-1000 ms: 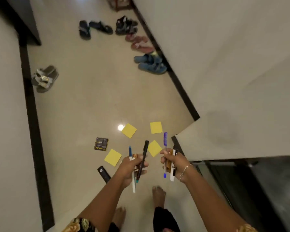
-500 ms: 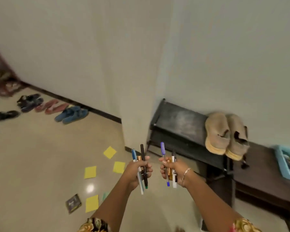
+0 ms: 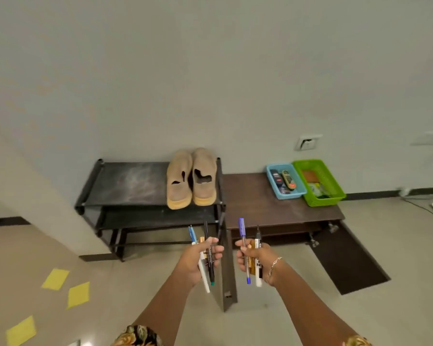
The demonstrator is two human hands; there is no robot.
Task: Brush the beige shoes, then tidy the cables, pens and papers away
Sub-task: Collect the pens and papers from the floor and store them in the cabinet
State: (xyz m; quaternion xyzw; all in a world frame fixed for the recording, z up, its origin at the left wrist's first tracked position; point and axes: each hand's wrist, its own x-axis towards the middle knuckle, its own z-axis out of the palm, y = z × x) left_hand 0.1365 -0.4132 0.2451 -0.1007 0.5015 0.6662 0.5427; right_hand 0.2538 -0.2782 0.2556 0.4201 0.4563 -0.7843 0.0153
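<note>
1. Pale floor [image 3: 125,303] meets a plain wall [image 3: 210,71]. A black rack [image 3: 133,183] stands beside a low brown cabinet [image 3: 258,206], which carries a blue basket [image 3: 291,196] and a green basket [image 3: 321,201].
2. Shoes [image 3: 191,179] sit paired on the rack's top shelf; whether they are brushed, I cannot tell.
3. Left hand [image 3: 196,260] and right hand [image 3: 254,255] each grip a bunch of pens [image 3: 206,280], not yet put away.
4. Yellow papers [image 3: 78,294] lie on the floor at left, probably the next thing to collect.

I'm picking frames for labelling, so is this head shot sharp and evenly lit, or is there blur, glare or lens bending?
Head view: soft, even light, no strong glare; beige shoes and the pens in the left hand and right hand are sharp enough; yellow papers at the left edge look softer; wide-angle lens leans the shoe rack outward.
</note>
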